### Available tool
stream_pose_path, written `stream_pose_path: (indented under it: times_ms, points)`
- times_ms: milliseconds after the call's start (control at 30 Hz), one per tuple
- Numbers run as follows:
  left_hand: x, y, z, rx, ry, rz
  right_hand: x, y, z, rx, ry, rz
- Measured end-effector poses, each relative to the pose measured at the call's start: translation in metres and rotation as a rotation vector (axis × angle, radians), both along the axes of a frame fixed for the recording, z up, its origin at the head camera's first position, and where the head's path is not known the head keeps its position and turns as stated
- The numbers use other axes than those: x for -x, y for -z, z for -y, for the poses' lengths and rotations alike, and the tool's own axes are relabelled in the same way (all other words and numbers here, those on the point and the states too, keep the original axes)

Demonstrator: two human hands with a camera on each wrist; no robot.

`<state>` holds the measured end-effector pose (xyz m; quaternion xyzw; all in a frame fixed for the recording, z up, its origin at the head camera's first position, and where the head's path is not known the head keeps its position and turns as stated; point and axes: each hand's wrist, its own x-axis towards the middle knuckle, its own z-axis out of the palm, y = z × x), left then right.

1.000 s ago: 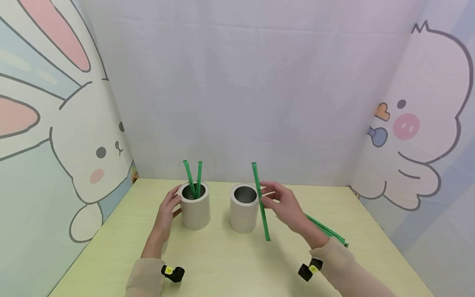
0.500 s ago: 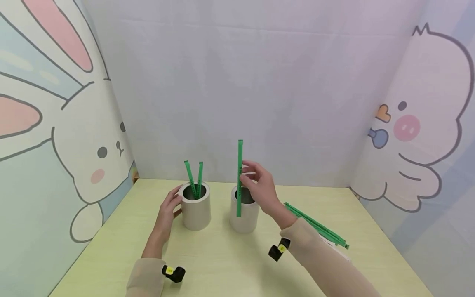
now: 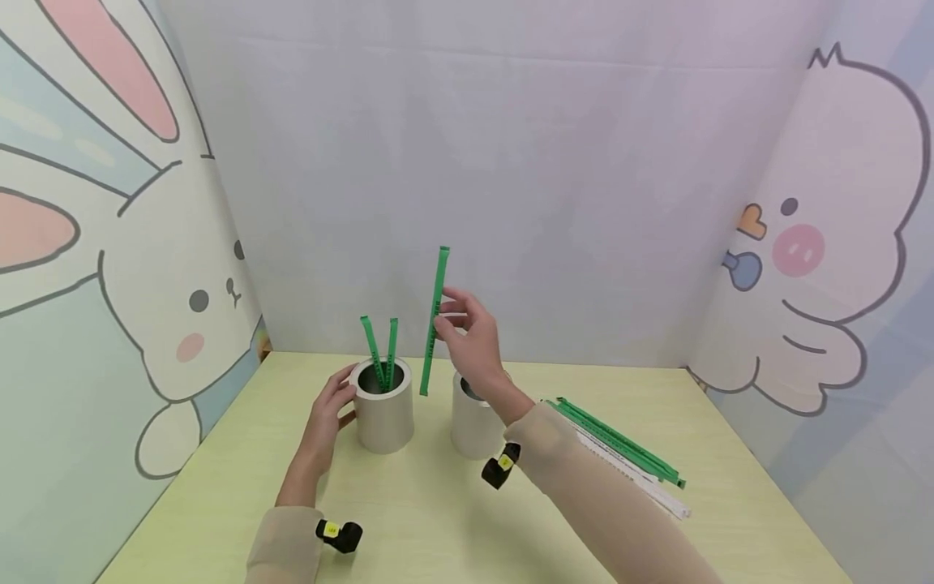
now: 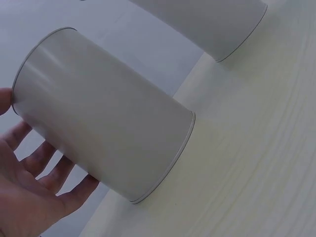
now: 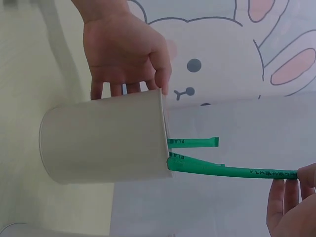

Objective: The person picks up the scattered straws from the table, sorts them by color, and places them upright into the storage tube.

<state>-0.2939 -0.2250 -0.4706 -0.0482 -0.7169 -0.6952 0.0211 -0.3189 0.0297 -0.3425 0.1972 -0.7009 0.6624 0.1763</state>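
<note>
My left hand holds the left side of a pale grey cylindrical cup, thumb by the rim and fingers along the wall. Two green wrapped straws stand in that cup, leaning apart. My right hand pinches another green wrapped straw near its middle, almost upright, between the two cups. Its lower end hangs just right of the left cup's mouth; in the right wrist view this straw overlaps the rim, and I cannot tell whether it touches. Printed letters show on the green wrapper.
A second pale grey cup stands to the right, its mouth partly hidden by my right wrist. Several green wrapped straws and white wrapped straws lie on the pale wooden table at the right. A grey-white curtain hangs behind.
My right hand has carried the green straw leftward and up, from beside the right cup, across it, to near the left cup. My left hand has stayed on its cup.
</note>
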Motion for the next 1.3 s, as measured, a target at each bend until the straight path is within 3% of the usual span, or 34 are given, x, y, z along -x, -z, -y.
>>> stream_pose_path:
  times_ms: [400, 800, 1033, 1300]
  points:
    - [0.004, -0.004, -0.003, -0.01, 0.009, -0.009, 0.011, -0.004, 0.034, 0.047, 0.046, -0.067]
    - [0.004, -0.003, -0.003, -0.009, 0.012, -0.005, 0.015, 0.029, 0.049, -0.059, 0.044, 0.036]
    - [0.003, -0.001, -0.002, -0.008, 0.009, 0.002, 0.016, 0.032, 0.03, -0.146, 0.023, 0.034]
    - [0.004, 0.001, 0.0, -0.009, 0.005, -0.004, 0.007, 0.007, -0.036, -0.313, -0.014, -0.05]
